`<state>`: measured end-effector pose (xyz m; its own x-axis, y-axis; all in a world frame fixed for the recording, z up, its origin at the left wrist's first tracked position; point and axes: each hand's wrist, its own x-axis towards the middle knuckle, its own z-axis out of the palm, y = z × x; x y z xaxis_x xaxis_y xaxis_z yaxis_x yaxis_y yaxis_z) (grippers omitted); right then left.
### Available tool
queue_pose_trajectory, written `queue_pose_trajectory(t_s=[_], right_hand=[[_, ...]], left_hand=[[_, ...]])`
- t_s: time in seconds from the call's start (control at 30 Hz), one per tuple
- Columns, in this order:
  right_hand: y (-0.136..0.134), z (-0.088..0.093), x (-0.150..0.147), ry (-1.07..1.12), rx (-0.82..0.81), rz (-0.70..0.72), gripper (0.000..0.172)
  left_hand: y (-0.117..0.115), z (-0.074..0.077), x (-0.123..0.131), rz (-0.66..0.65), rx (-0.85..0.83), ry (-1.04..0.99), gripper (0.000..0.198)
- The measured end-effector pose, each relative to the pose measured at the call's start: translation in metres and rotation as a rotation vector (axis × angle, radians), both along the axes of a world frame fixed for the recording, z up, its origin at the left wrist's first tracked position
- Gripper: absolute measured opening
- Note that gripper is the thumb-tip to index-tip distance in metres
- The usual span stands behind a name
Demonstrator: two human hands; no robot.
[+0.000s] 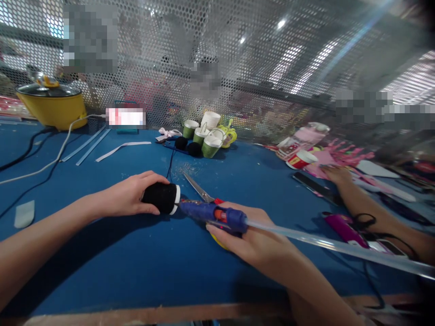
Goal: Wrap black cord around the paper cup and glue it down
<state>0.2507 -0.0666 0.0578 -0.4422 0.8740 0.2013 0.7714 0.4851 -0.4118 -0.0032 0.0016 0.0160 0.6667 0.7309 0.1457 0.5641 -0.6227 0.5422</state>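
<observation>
A black cylinder (159,198) with a white rim lies on its side on the blue table (136,267), and my left hand (132,195) is wrapped round it. In my right hand (253,235) is a blue glue gun (207,215), its long clear glue stick (326,241) running out to the right. The gun's nozzle touches or nearly touches the cylinder's white rim. Scissors (200,188) with open-looking blades hidden in part lie behind the gun, their red handle partly covered by it.
Green and white cups (212,144) stand behind black balls (194,149). At the left are a yellow pot (52,106), a lit phone (125,117) and ribbon strips (122,147). Another person's arm (360,194) reaches in at the right, near a purple glue gun (343,228) and pink pieces.
</observation>
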Motion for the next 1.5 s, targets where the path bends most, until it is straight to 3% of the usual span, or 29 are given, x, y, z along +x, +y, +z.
queue_pose_trajectory(t_s=[0.63, 0.97, 1.07, 1.17, 1.27, 1.43, 1.5], right_hand=[[0.009, 0.001, 0.001, -0.051, 0.036, -0.093, 0.019], [0.019, 0.001, -0.002, 0.087, -0.124, -0.162, 0.021], [0.023, 0.002, -0.001, 0.198, -0.286, -0.181, 0.025], [0.035, 0.002, 0.005, 0.365, -0.491, -0.176, 0.026], [0.056, 0.001, 0.017, 0.533, -0.566, -0.186, 0.026], [0.098, -0.015, 0.037, 0.543, -0.428, -0.450, 0.013], [0.112, -0.027, 0.043, 0.506, -0.377, -0.495, 0.019]], left_hand=[[-0.003, -0.001, -0.002, -0.082, 0.081, 0.046, 0.049], [-0.005, 0.001, -0.001, -0.102, 0.068, 0.057, 0.046], [-0.004, 0.000, -0.001, -0.107, 0.080, 0.046, 0.048], [-0.004, -0.001, -0.001, -0.102, 0.092, 0.047, 0.049], [-0.004, -0.001, -0.001, -0.089, 0.089, 0.054, 0.049], [-0.005, 0.000, 0.001, -0.077, 0.100, 0.058, 0.050], [-0.005, -0.001, 0.002, -0.077, 0.109, 0.061, 0.050]])
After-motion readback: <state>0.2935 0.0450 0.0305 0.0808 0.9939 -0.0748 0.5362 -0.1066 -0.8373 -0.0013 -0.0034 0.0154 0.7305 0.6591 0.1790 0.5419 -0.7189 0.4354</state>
